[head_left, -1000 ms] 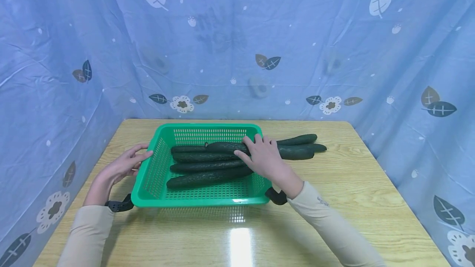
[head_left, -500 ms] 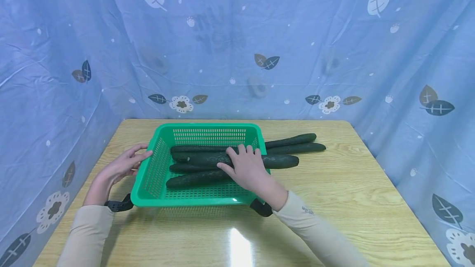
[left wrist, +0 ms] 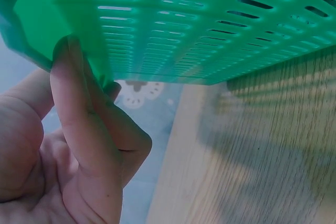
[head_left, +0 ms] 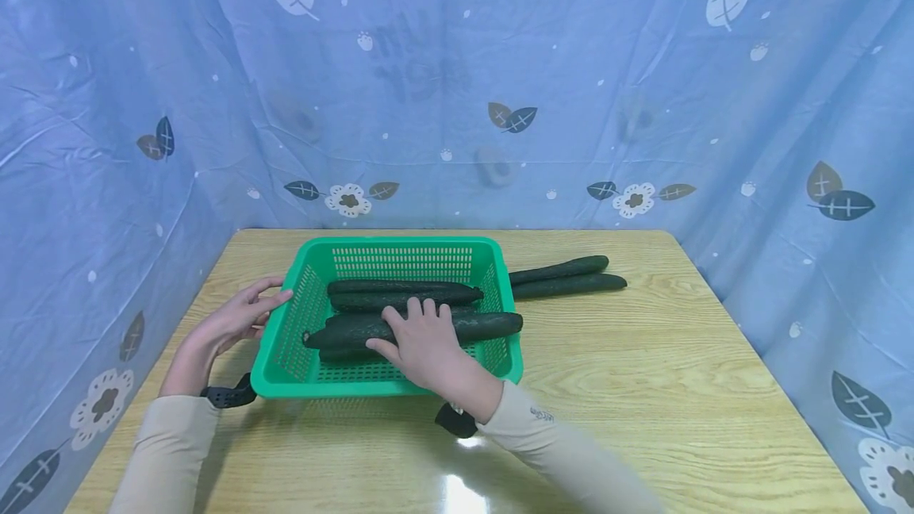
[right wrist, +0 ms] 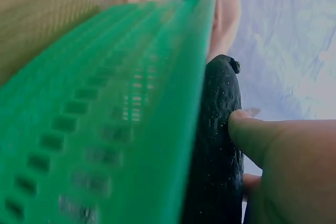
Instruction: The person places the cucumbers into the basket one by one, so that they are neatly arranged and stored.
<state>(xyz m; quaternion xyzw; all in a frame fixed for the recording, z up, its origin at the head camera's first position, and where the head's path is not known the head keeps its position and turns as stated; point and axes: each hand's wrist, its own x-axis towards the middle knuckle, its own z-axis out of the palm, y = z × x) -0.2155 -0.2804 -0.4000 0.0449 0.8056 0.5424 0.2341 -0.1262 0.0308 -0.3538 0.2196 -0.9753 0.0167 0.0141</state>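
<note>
my right grip [head_left: 426, 349] clamps a cucumber [head_left: 489, 327], left grip [head_left: 234, 320] the basket [head_left: 343, 389]; other cucumbers [head_left: 400, 288] lie inside, two loose cucumbers [head_left: 571, 285] remain.

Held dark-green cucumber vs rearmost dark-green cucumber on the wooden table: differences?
The held cucumber is gripped by the right hand; the rearmost cucumber is untouched. The held cucumber is over the green perforated basket; the rearmost cucumber lies outside it, on the table. Both: long, dark green.
</note>
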